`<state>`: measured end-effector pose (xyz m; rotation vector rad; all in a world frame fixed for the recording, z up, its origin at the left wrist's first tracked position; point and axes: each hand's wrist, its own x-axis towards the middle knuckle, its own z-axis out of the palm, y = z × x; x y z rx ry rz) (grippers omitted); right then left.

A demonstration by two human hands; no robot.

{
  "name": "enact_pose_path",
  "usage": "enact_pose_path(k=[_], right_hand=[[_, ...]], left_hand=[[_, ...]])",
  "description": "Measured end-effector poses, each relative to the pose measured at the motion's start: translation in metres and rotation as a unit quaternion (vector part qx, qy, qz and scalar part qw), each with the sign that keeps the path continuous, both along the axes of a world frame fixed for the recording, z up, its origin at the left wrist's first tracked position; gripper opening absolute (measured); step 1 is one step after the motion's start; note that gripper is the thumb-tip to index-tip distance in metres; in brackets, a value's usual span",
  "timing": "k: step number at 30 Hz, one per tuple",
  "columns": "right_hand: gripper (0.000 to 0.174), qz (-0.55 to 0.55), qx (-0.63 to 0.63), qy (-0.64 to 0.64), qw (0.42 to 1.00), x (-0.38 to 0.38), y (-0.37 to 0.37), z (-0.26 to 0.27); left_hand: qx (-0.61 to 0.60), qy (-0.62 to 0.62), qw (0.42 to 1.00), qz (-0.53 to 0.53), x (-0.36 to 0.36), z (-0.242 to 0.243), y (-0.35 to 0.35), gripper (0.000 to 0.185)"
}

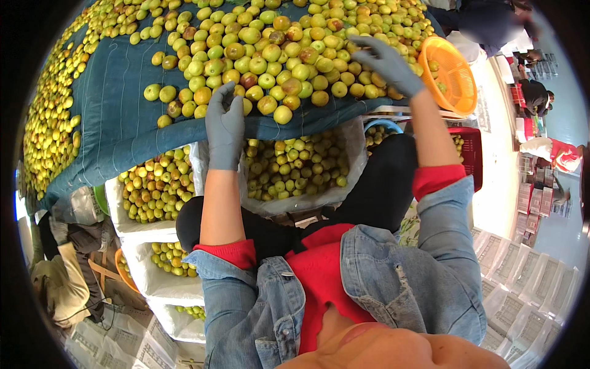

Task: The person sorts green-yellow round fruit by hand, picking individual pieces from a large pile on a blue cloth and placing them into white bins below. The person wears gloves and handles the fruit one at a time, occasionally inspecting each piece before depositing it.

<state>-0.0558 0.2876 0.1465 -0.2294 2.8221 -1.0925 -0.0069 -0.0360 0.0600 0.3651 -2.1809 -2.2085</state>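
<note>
Many round yellow-green fruits, some with brown patches, which look like jujubes (266, 80), lie loose on a dark blue cloth (115, 92). My left hand (226, 124), in a grey glove, is at the near edge of the pile, fingers curled beside a few fruits; whether one is inside them is hidden. My right hand (387, 64), gloved the same way, hovers over the right part of the pile with its fingers apart and nothing seen between them. An orange plastic basket (472, 87) with a few fruits stands just right of that hand.
Below the cloth's edge stand a lined box (359, 157) of fruits and, at the left, white foam boxes (113, 203) holding more. A red crate (472, 159) and a blue-rimmed container (385, 123) are at the right. Other people are at the lower left and far right.
</note>
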Motion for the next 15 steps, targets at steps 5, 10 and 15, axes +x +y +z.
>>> enact_pose_path(k=[5,10,15], right_hand=[[0.046,0.174,0.216,0.126,0.952,-0.045,-0.050,-0.062],[0.040,0.103,-0.002,0.103,0.989,-0.035,-0.031,-0.058],[0.044,-0.131,-0.265,0.062,0.953,-0.009,0.072,-0.050]], left_hand=[[0.055,-0.013,0.998,-0.003,-0.006,-0.007,-0.008,0.037],[0.032,0.003,0.999,-0.002,-0.005,-0.015,-0.011,0.035],[-0.101,0.028,0.992,-0.075,0.005,0.001,0.005,0.032]])
